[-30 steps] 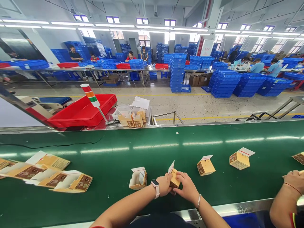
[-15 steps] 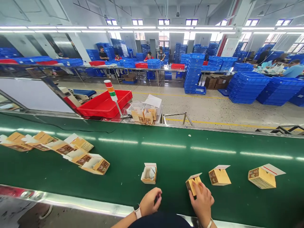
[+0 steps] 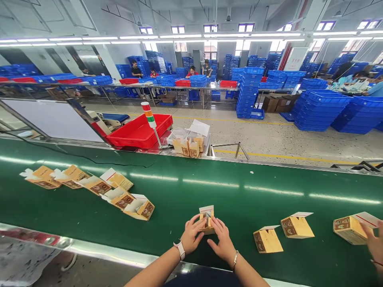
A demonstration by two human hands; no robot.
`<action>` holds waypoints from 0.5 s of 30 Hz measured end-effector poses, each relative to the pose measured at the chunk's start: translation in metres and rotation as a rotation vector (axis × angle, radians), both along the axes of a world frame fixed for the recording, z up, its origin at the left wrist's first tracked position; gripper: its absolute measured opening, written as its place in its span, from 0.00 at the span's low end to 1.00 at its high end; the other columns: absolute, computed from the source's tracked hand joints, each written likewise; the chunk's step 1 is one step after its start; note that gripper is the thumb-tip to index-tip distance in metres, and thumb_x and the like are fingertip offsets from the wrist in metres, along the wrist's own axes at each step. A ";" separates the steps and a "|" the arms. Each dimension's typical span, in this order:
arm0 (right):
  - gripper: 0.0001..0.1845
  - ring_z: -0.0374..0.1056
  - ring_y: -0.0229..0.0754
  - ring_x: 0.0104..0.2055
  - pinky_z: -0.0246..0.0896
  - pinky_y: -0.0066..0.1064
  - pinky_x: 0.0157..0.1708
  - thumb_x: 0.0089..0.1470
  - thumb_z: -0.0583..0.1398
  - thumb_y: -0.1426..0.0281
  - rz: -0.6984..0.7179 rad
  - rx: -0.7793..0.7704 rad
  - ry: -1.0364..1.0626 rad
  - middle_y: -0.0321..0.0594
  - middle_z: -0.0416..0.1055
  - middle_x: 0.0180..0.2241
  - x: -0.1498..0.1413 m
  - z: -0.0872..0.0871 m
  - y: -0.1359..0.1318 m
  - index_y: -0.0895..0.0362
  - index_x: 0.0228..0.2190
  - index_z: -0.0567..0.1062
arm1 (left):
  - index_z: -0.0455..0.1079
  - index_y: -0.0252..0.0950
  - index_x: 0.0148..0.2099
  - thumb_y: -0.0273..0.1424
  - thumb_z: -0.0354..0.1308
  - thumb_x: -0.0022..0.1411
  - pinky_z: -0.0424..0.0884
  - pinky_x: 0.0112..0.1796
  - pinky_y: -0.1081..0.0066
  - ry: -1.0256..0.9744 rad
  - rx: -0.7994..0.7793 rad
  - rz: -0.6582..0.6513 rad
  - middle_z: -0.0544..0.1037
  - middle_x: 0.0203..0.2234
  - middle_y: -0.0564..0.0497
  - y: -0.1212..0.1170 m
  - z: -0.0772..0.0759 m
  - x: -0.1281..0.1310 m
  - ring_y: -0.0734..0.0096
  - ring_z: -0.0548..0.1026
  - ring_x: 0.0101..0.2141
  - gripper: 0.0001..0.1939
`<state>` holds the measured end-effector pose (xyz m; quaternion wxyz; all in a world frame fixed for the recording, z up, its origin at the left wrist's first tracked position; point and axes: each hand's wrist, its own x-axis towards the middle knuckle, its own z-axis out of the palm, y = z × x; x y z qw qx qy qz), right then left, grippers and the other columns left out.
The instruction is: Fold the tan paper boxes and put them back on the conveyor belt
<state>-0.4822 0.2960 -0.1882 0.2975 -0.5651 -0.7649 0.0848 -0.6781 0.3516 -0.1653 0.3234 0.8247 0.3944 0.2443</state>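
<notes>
Both my hands close on a small tan carton (image 3: 207,220) on the green conveyor belt (image 3: 191,187), with its white flap standing up. My left hand (image 3: 193,235) grips its left side and my right hand (image 3: 220,241) its right side. To the right stand several closed cartons, the nearest (image 3: 267,240) just beyond my right hand. A co-worker's hand (image 3: 373,242) touches the far right carton (image 3: 348,230). Several flat, unfolded cartons (image 3: 116,195) lie on the belt to the left.
Behind the belt are a red plastic tray (image 3: 139,130), a signal tower light (image 3: 149,115) and a small pile of cartons (image 3: 187,146). Stacks of blue crates (image 3: 318,111) and workbenches fill the floor beyond. A steel belt edge (image 3: 98,253) runs below my hands.
The cartons on the belt have moved right. My hands have left the closed carton and now hold the open one, whose top now looks folded in. My view has shifted slightly.
</notes>
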 end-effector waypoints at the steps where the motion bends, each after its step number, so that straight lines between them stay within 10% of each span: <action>1: 0.27 0.58 0.53 0.59 0.60 0.48 0.53 0.50 0.59 0.65 -0.008 -0.016 0.005 0.44 0.65 0.57 -0.001 0.003 0.004 0.52 0.53 0.69 | 0.68 0.42 0.56 0.34 0.49 0.60 0.56 0.56 0.46 0.028 -0.014 -0.021 0.72 0.55 0.44 0.001 0.002 0.005 0.51 0.58 0.61 0.22; 6: 0.11 0.64 0.50 0.50 0.59 0.48 0.50 0.54 0.58 0.64 -0.056 -0.044 0.079 0.39 0.75 0.45 0.004 0.018 0.008 0.50 0.38 0.77 | 0.73 0.40 0.45 0.34 0.53 0.58 0.58 0.56 0.49 -0.078 -0.064 -0.026 0.73 0.51 0.43 0.005 0.005 0.023 0.52 0.63 0.58 0.14; 9: 0.19 0.67 0.45 0.41 0.63 0.41 0.45 0.60 0.51 0.62 -0.142 -0.024 0.284 0.40 0.74 0.31 0.001 0.013 0.007 0.53 0.23 0.75 | 0.68 0.37 0.32 0.36 0.56 0.56 0.65 0.52 0.55 -0.284 -0.107 0.104 0.72 0.46 0.41 0.007 -0.001 0.038 0.56 0.69 0.50 0.08; 15: 0.14 0.65 0.41 0.30 0.68 0.34 0.30 0.52 0.56 0.55 -0.750 0.097 0.717 0.42 0.65 0.34 -0.005 -0.027 0.005 0.54 0.30 0.68 | 0.58 0.38 0.31 0.31 0.62 0.49 0.69 0.44 0.65 -0.329 -0.425 0.403 0.67 0.32 0.52 0.009 -0.010 0.073 0.66 0.70 0.39 0.13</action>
